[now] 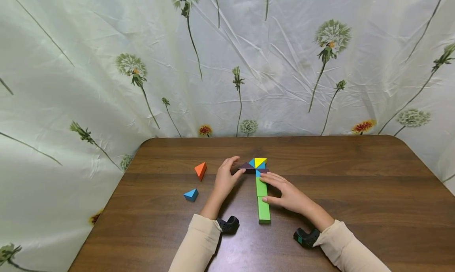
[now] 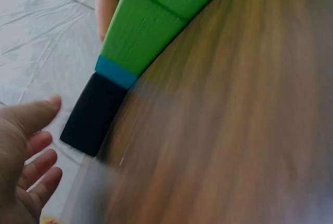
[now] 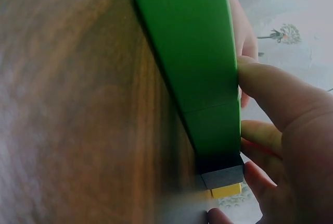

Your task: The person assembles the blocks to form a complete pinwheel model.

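Two green rectangular blocks [image 1: 264, 210] lie end to end in a column on the table. At the column's far end several triangular blocks meet in a fan: a yellow one [image 1: 260, 161], blue ones [image 1: 252, 162] and dark purple ones [image 1: 247, 168]. My left hand [image 1: 224, 179] is beside the left dark purple block, fingers spread, thumb tip near its end; the left wrist view shows a gap between them. My right hand [image 1: 291, 195] rests its thumb on the green column, with its fingers reaching over the upper green block and toward the right dark purple block.
An orange triangular block [image 1: 200, 170] and a loose blue triangular block [image 1: 191, 195] lie left of the left hand. The brown wooden table [image 1: 355, 177] ends at a floral curtain [image 1: 284, 66] behind. Each wrist wears a black band [image 1: 306, 237].
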{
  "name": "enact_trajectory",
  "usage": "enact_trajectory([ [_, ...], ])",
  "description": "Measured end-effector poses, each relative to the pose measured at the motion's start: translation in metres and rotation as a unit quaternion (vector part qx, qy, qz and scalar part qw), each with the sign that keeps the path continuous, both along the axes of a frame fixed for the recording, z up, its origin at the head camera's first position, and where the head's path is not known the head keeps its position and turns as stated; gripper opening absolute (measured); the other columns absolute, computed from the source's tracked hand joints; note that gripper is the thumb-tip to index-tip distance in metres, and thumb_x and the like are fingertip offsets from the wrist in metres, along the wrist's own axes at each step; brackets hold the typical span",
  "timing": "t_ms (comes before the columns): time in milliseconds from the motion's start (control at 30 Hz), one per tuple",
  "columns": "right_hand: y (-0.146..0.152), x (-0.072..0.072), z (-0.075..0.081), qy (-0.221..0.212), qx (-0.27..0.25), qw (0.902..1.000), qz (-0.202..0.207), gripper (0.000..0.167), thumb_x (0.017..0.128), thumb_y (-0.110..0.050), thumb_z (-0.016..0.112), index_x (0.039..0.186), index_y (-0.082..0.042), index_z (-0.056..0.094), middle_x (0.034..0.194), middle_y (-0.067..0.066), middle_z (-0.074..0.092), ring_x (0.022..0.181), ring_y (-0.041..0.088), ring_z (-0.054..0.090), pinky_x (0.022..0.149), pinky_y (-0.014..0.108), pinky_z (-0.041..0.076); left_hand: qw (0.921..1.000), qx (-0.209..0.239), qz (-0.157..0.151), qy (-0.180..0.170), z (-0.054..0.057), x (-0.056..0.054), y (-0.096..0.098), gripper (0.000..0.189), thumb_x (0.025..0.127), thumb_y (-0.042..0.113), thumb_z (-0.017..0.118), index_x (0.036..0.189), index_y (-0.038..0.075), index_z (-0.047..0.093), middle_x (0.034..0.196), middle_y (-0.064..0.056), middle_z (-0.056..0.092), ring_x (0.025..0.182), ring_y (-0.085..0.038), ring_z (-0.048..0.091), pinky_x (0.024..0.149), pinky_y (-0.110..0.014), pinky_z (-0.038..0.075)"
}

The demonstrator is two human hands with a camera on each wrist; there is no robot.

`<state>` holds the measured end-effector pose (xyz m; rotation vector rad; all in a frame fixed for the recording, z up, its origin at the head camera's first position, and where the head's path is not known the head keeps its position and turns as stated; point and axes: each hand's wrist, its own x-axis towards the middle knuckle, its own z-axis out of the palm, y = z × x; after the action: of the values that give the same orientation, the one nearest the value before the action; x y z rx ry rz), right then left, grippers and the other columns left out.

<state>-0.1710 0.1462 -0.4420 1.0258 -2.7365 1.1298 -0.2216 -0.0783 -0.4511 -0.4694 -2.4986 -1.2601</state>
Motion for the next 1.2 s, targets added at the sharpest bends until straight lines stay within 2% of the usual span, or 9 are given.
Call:
enact_trajectory([
  [133,0.0,0.0,0.0,-0.009,-0.001,1.0,0.0,0.062,0.082,-0.041,0.063,0.132,-0.009,0.047,0.138,0.005,0.038,0.129,0.026,0.026,0.099,0.05,0.026,0.9993,0.013,0.022,0.026,0.008,0.005,-0.011,0.044,0.079,0.016,0.07,0.116,0.0,0.056,0.108,-0.012,0.058,0.097,-0.025,0.054,0.082,-0.038,0.045],
  [300,0.0,-0.001,-0.001,-0.001,-0.002,1.0,0.003,0.062,0.081,-0.04,0.064,0.131,-0.007,0.047,0.138,0.006,0.038,0.129,0.027,0.026,0.099,0.049,0.026,0.9969,0.006,0.046,0.064,0.018,0.013,-0.025,0.042,0.076,0.014,0.072,0.114,0.001,0.057,0.108,-0.011,0.058,0.096,-0.025,0.055,0.081,-0.036,0.045],
  [533,0.0,-0.001,-0.001,-0.012,-0.003,0.9999,0.001,0.062,0.081,-0.041,0.064,0.131,-0.009,0.047,0.139,0.005,0.037,0.13,0.026,0.025,0.1,0.049,0.026,0.9938,-0.028,0.038,0.101,0.026,0.026,-0.053,0.043,0.075,0.012,0.073,0.114,0.0,0.057,0.108,-0.01,0.057,0.097,-0.025,0.054,0.082,-0.036,0.045],
  [700,0.0,-0.001,-0.001,-0.01,0.0,0.9999,0.003,0.062,0.082,-0.04,0.064,0.131,-0.007,0.047,0.138,0.005,0.038,0.13,0.027,0.025,0.1,0.049,0.026,0.9907,-0.055,0.041,0.118,0.029,0.038,-0.074,0.046,0.073,0.01,0.075,0.113,0.0,0.057,0.109,-0.011,0.058,0.1,-0.027,0.052,0.084,-0.04,0.043],
  [967,-0.002,-0.001,-0.001,-0.01,0.0,0.9999,0.004,0.062,0.082,-0.042,0.063,0.132,-0.008,0.046,0.139,0.005,0.037,0.13,0.026,0.025,0.1,0.049,0.026,0.9889,-0.088,0.056,0.106,0.026,0.06,-0.105,0.052,0.071,0.012,0.077,0.117,0.001,0.055,0.11,-0.012,0.056,0.102,-0.03,0.05,0.084,-0.046,0.042],
  [1200,-0.001,-0.001,-0.001,-0.009,-0.003,1.0,0.001,0.062,0.081,-0.041,0.064,0.132,-0.008,0.047,0.139,0.005,0.037,0.13,0.027,0.025,0.099,0.049,0.026,0.9912,-0.104,0.058,0.058,0.023,0.073,-0.122,0.052,0.073,0.014,0.075,0.119,0.003,0.054,0.114,-0.012,0.054,0.106,-0.03,0.047,0.086,-0.047,0.04],
])
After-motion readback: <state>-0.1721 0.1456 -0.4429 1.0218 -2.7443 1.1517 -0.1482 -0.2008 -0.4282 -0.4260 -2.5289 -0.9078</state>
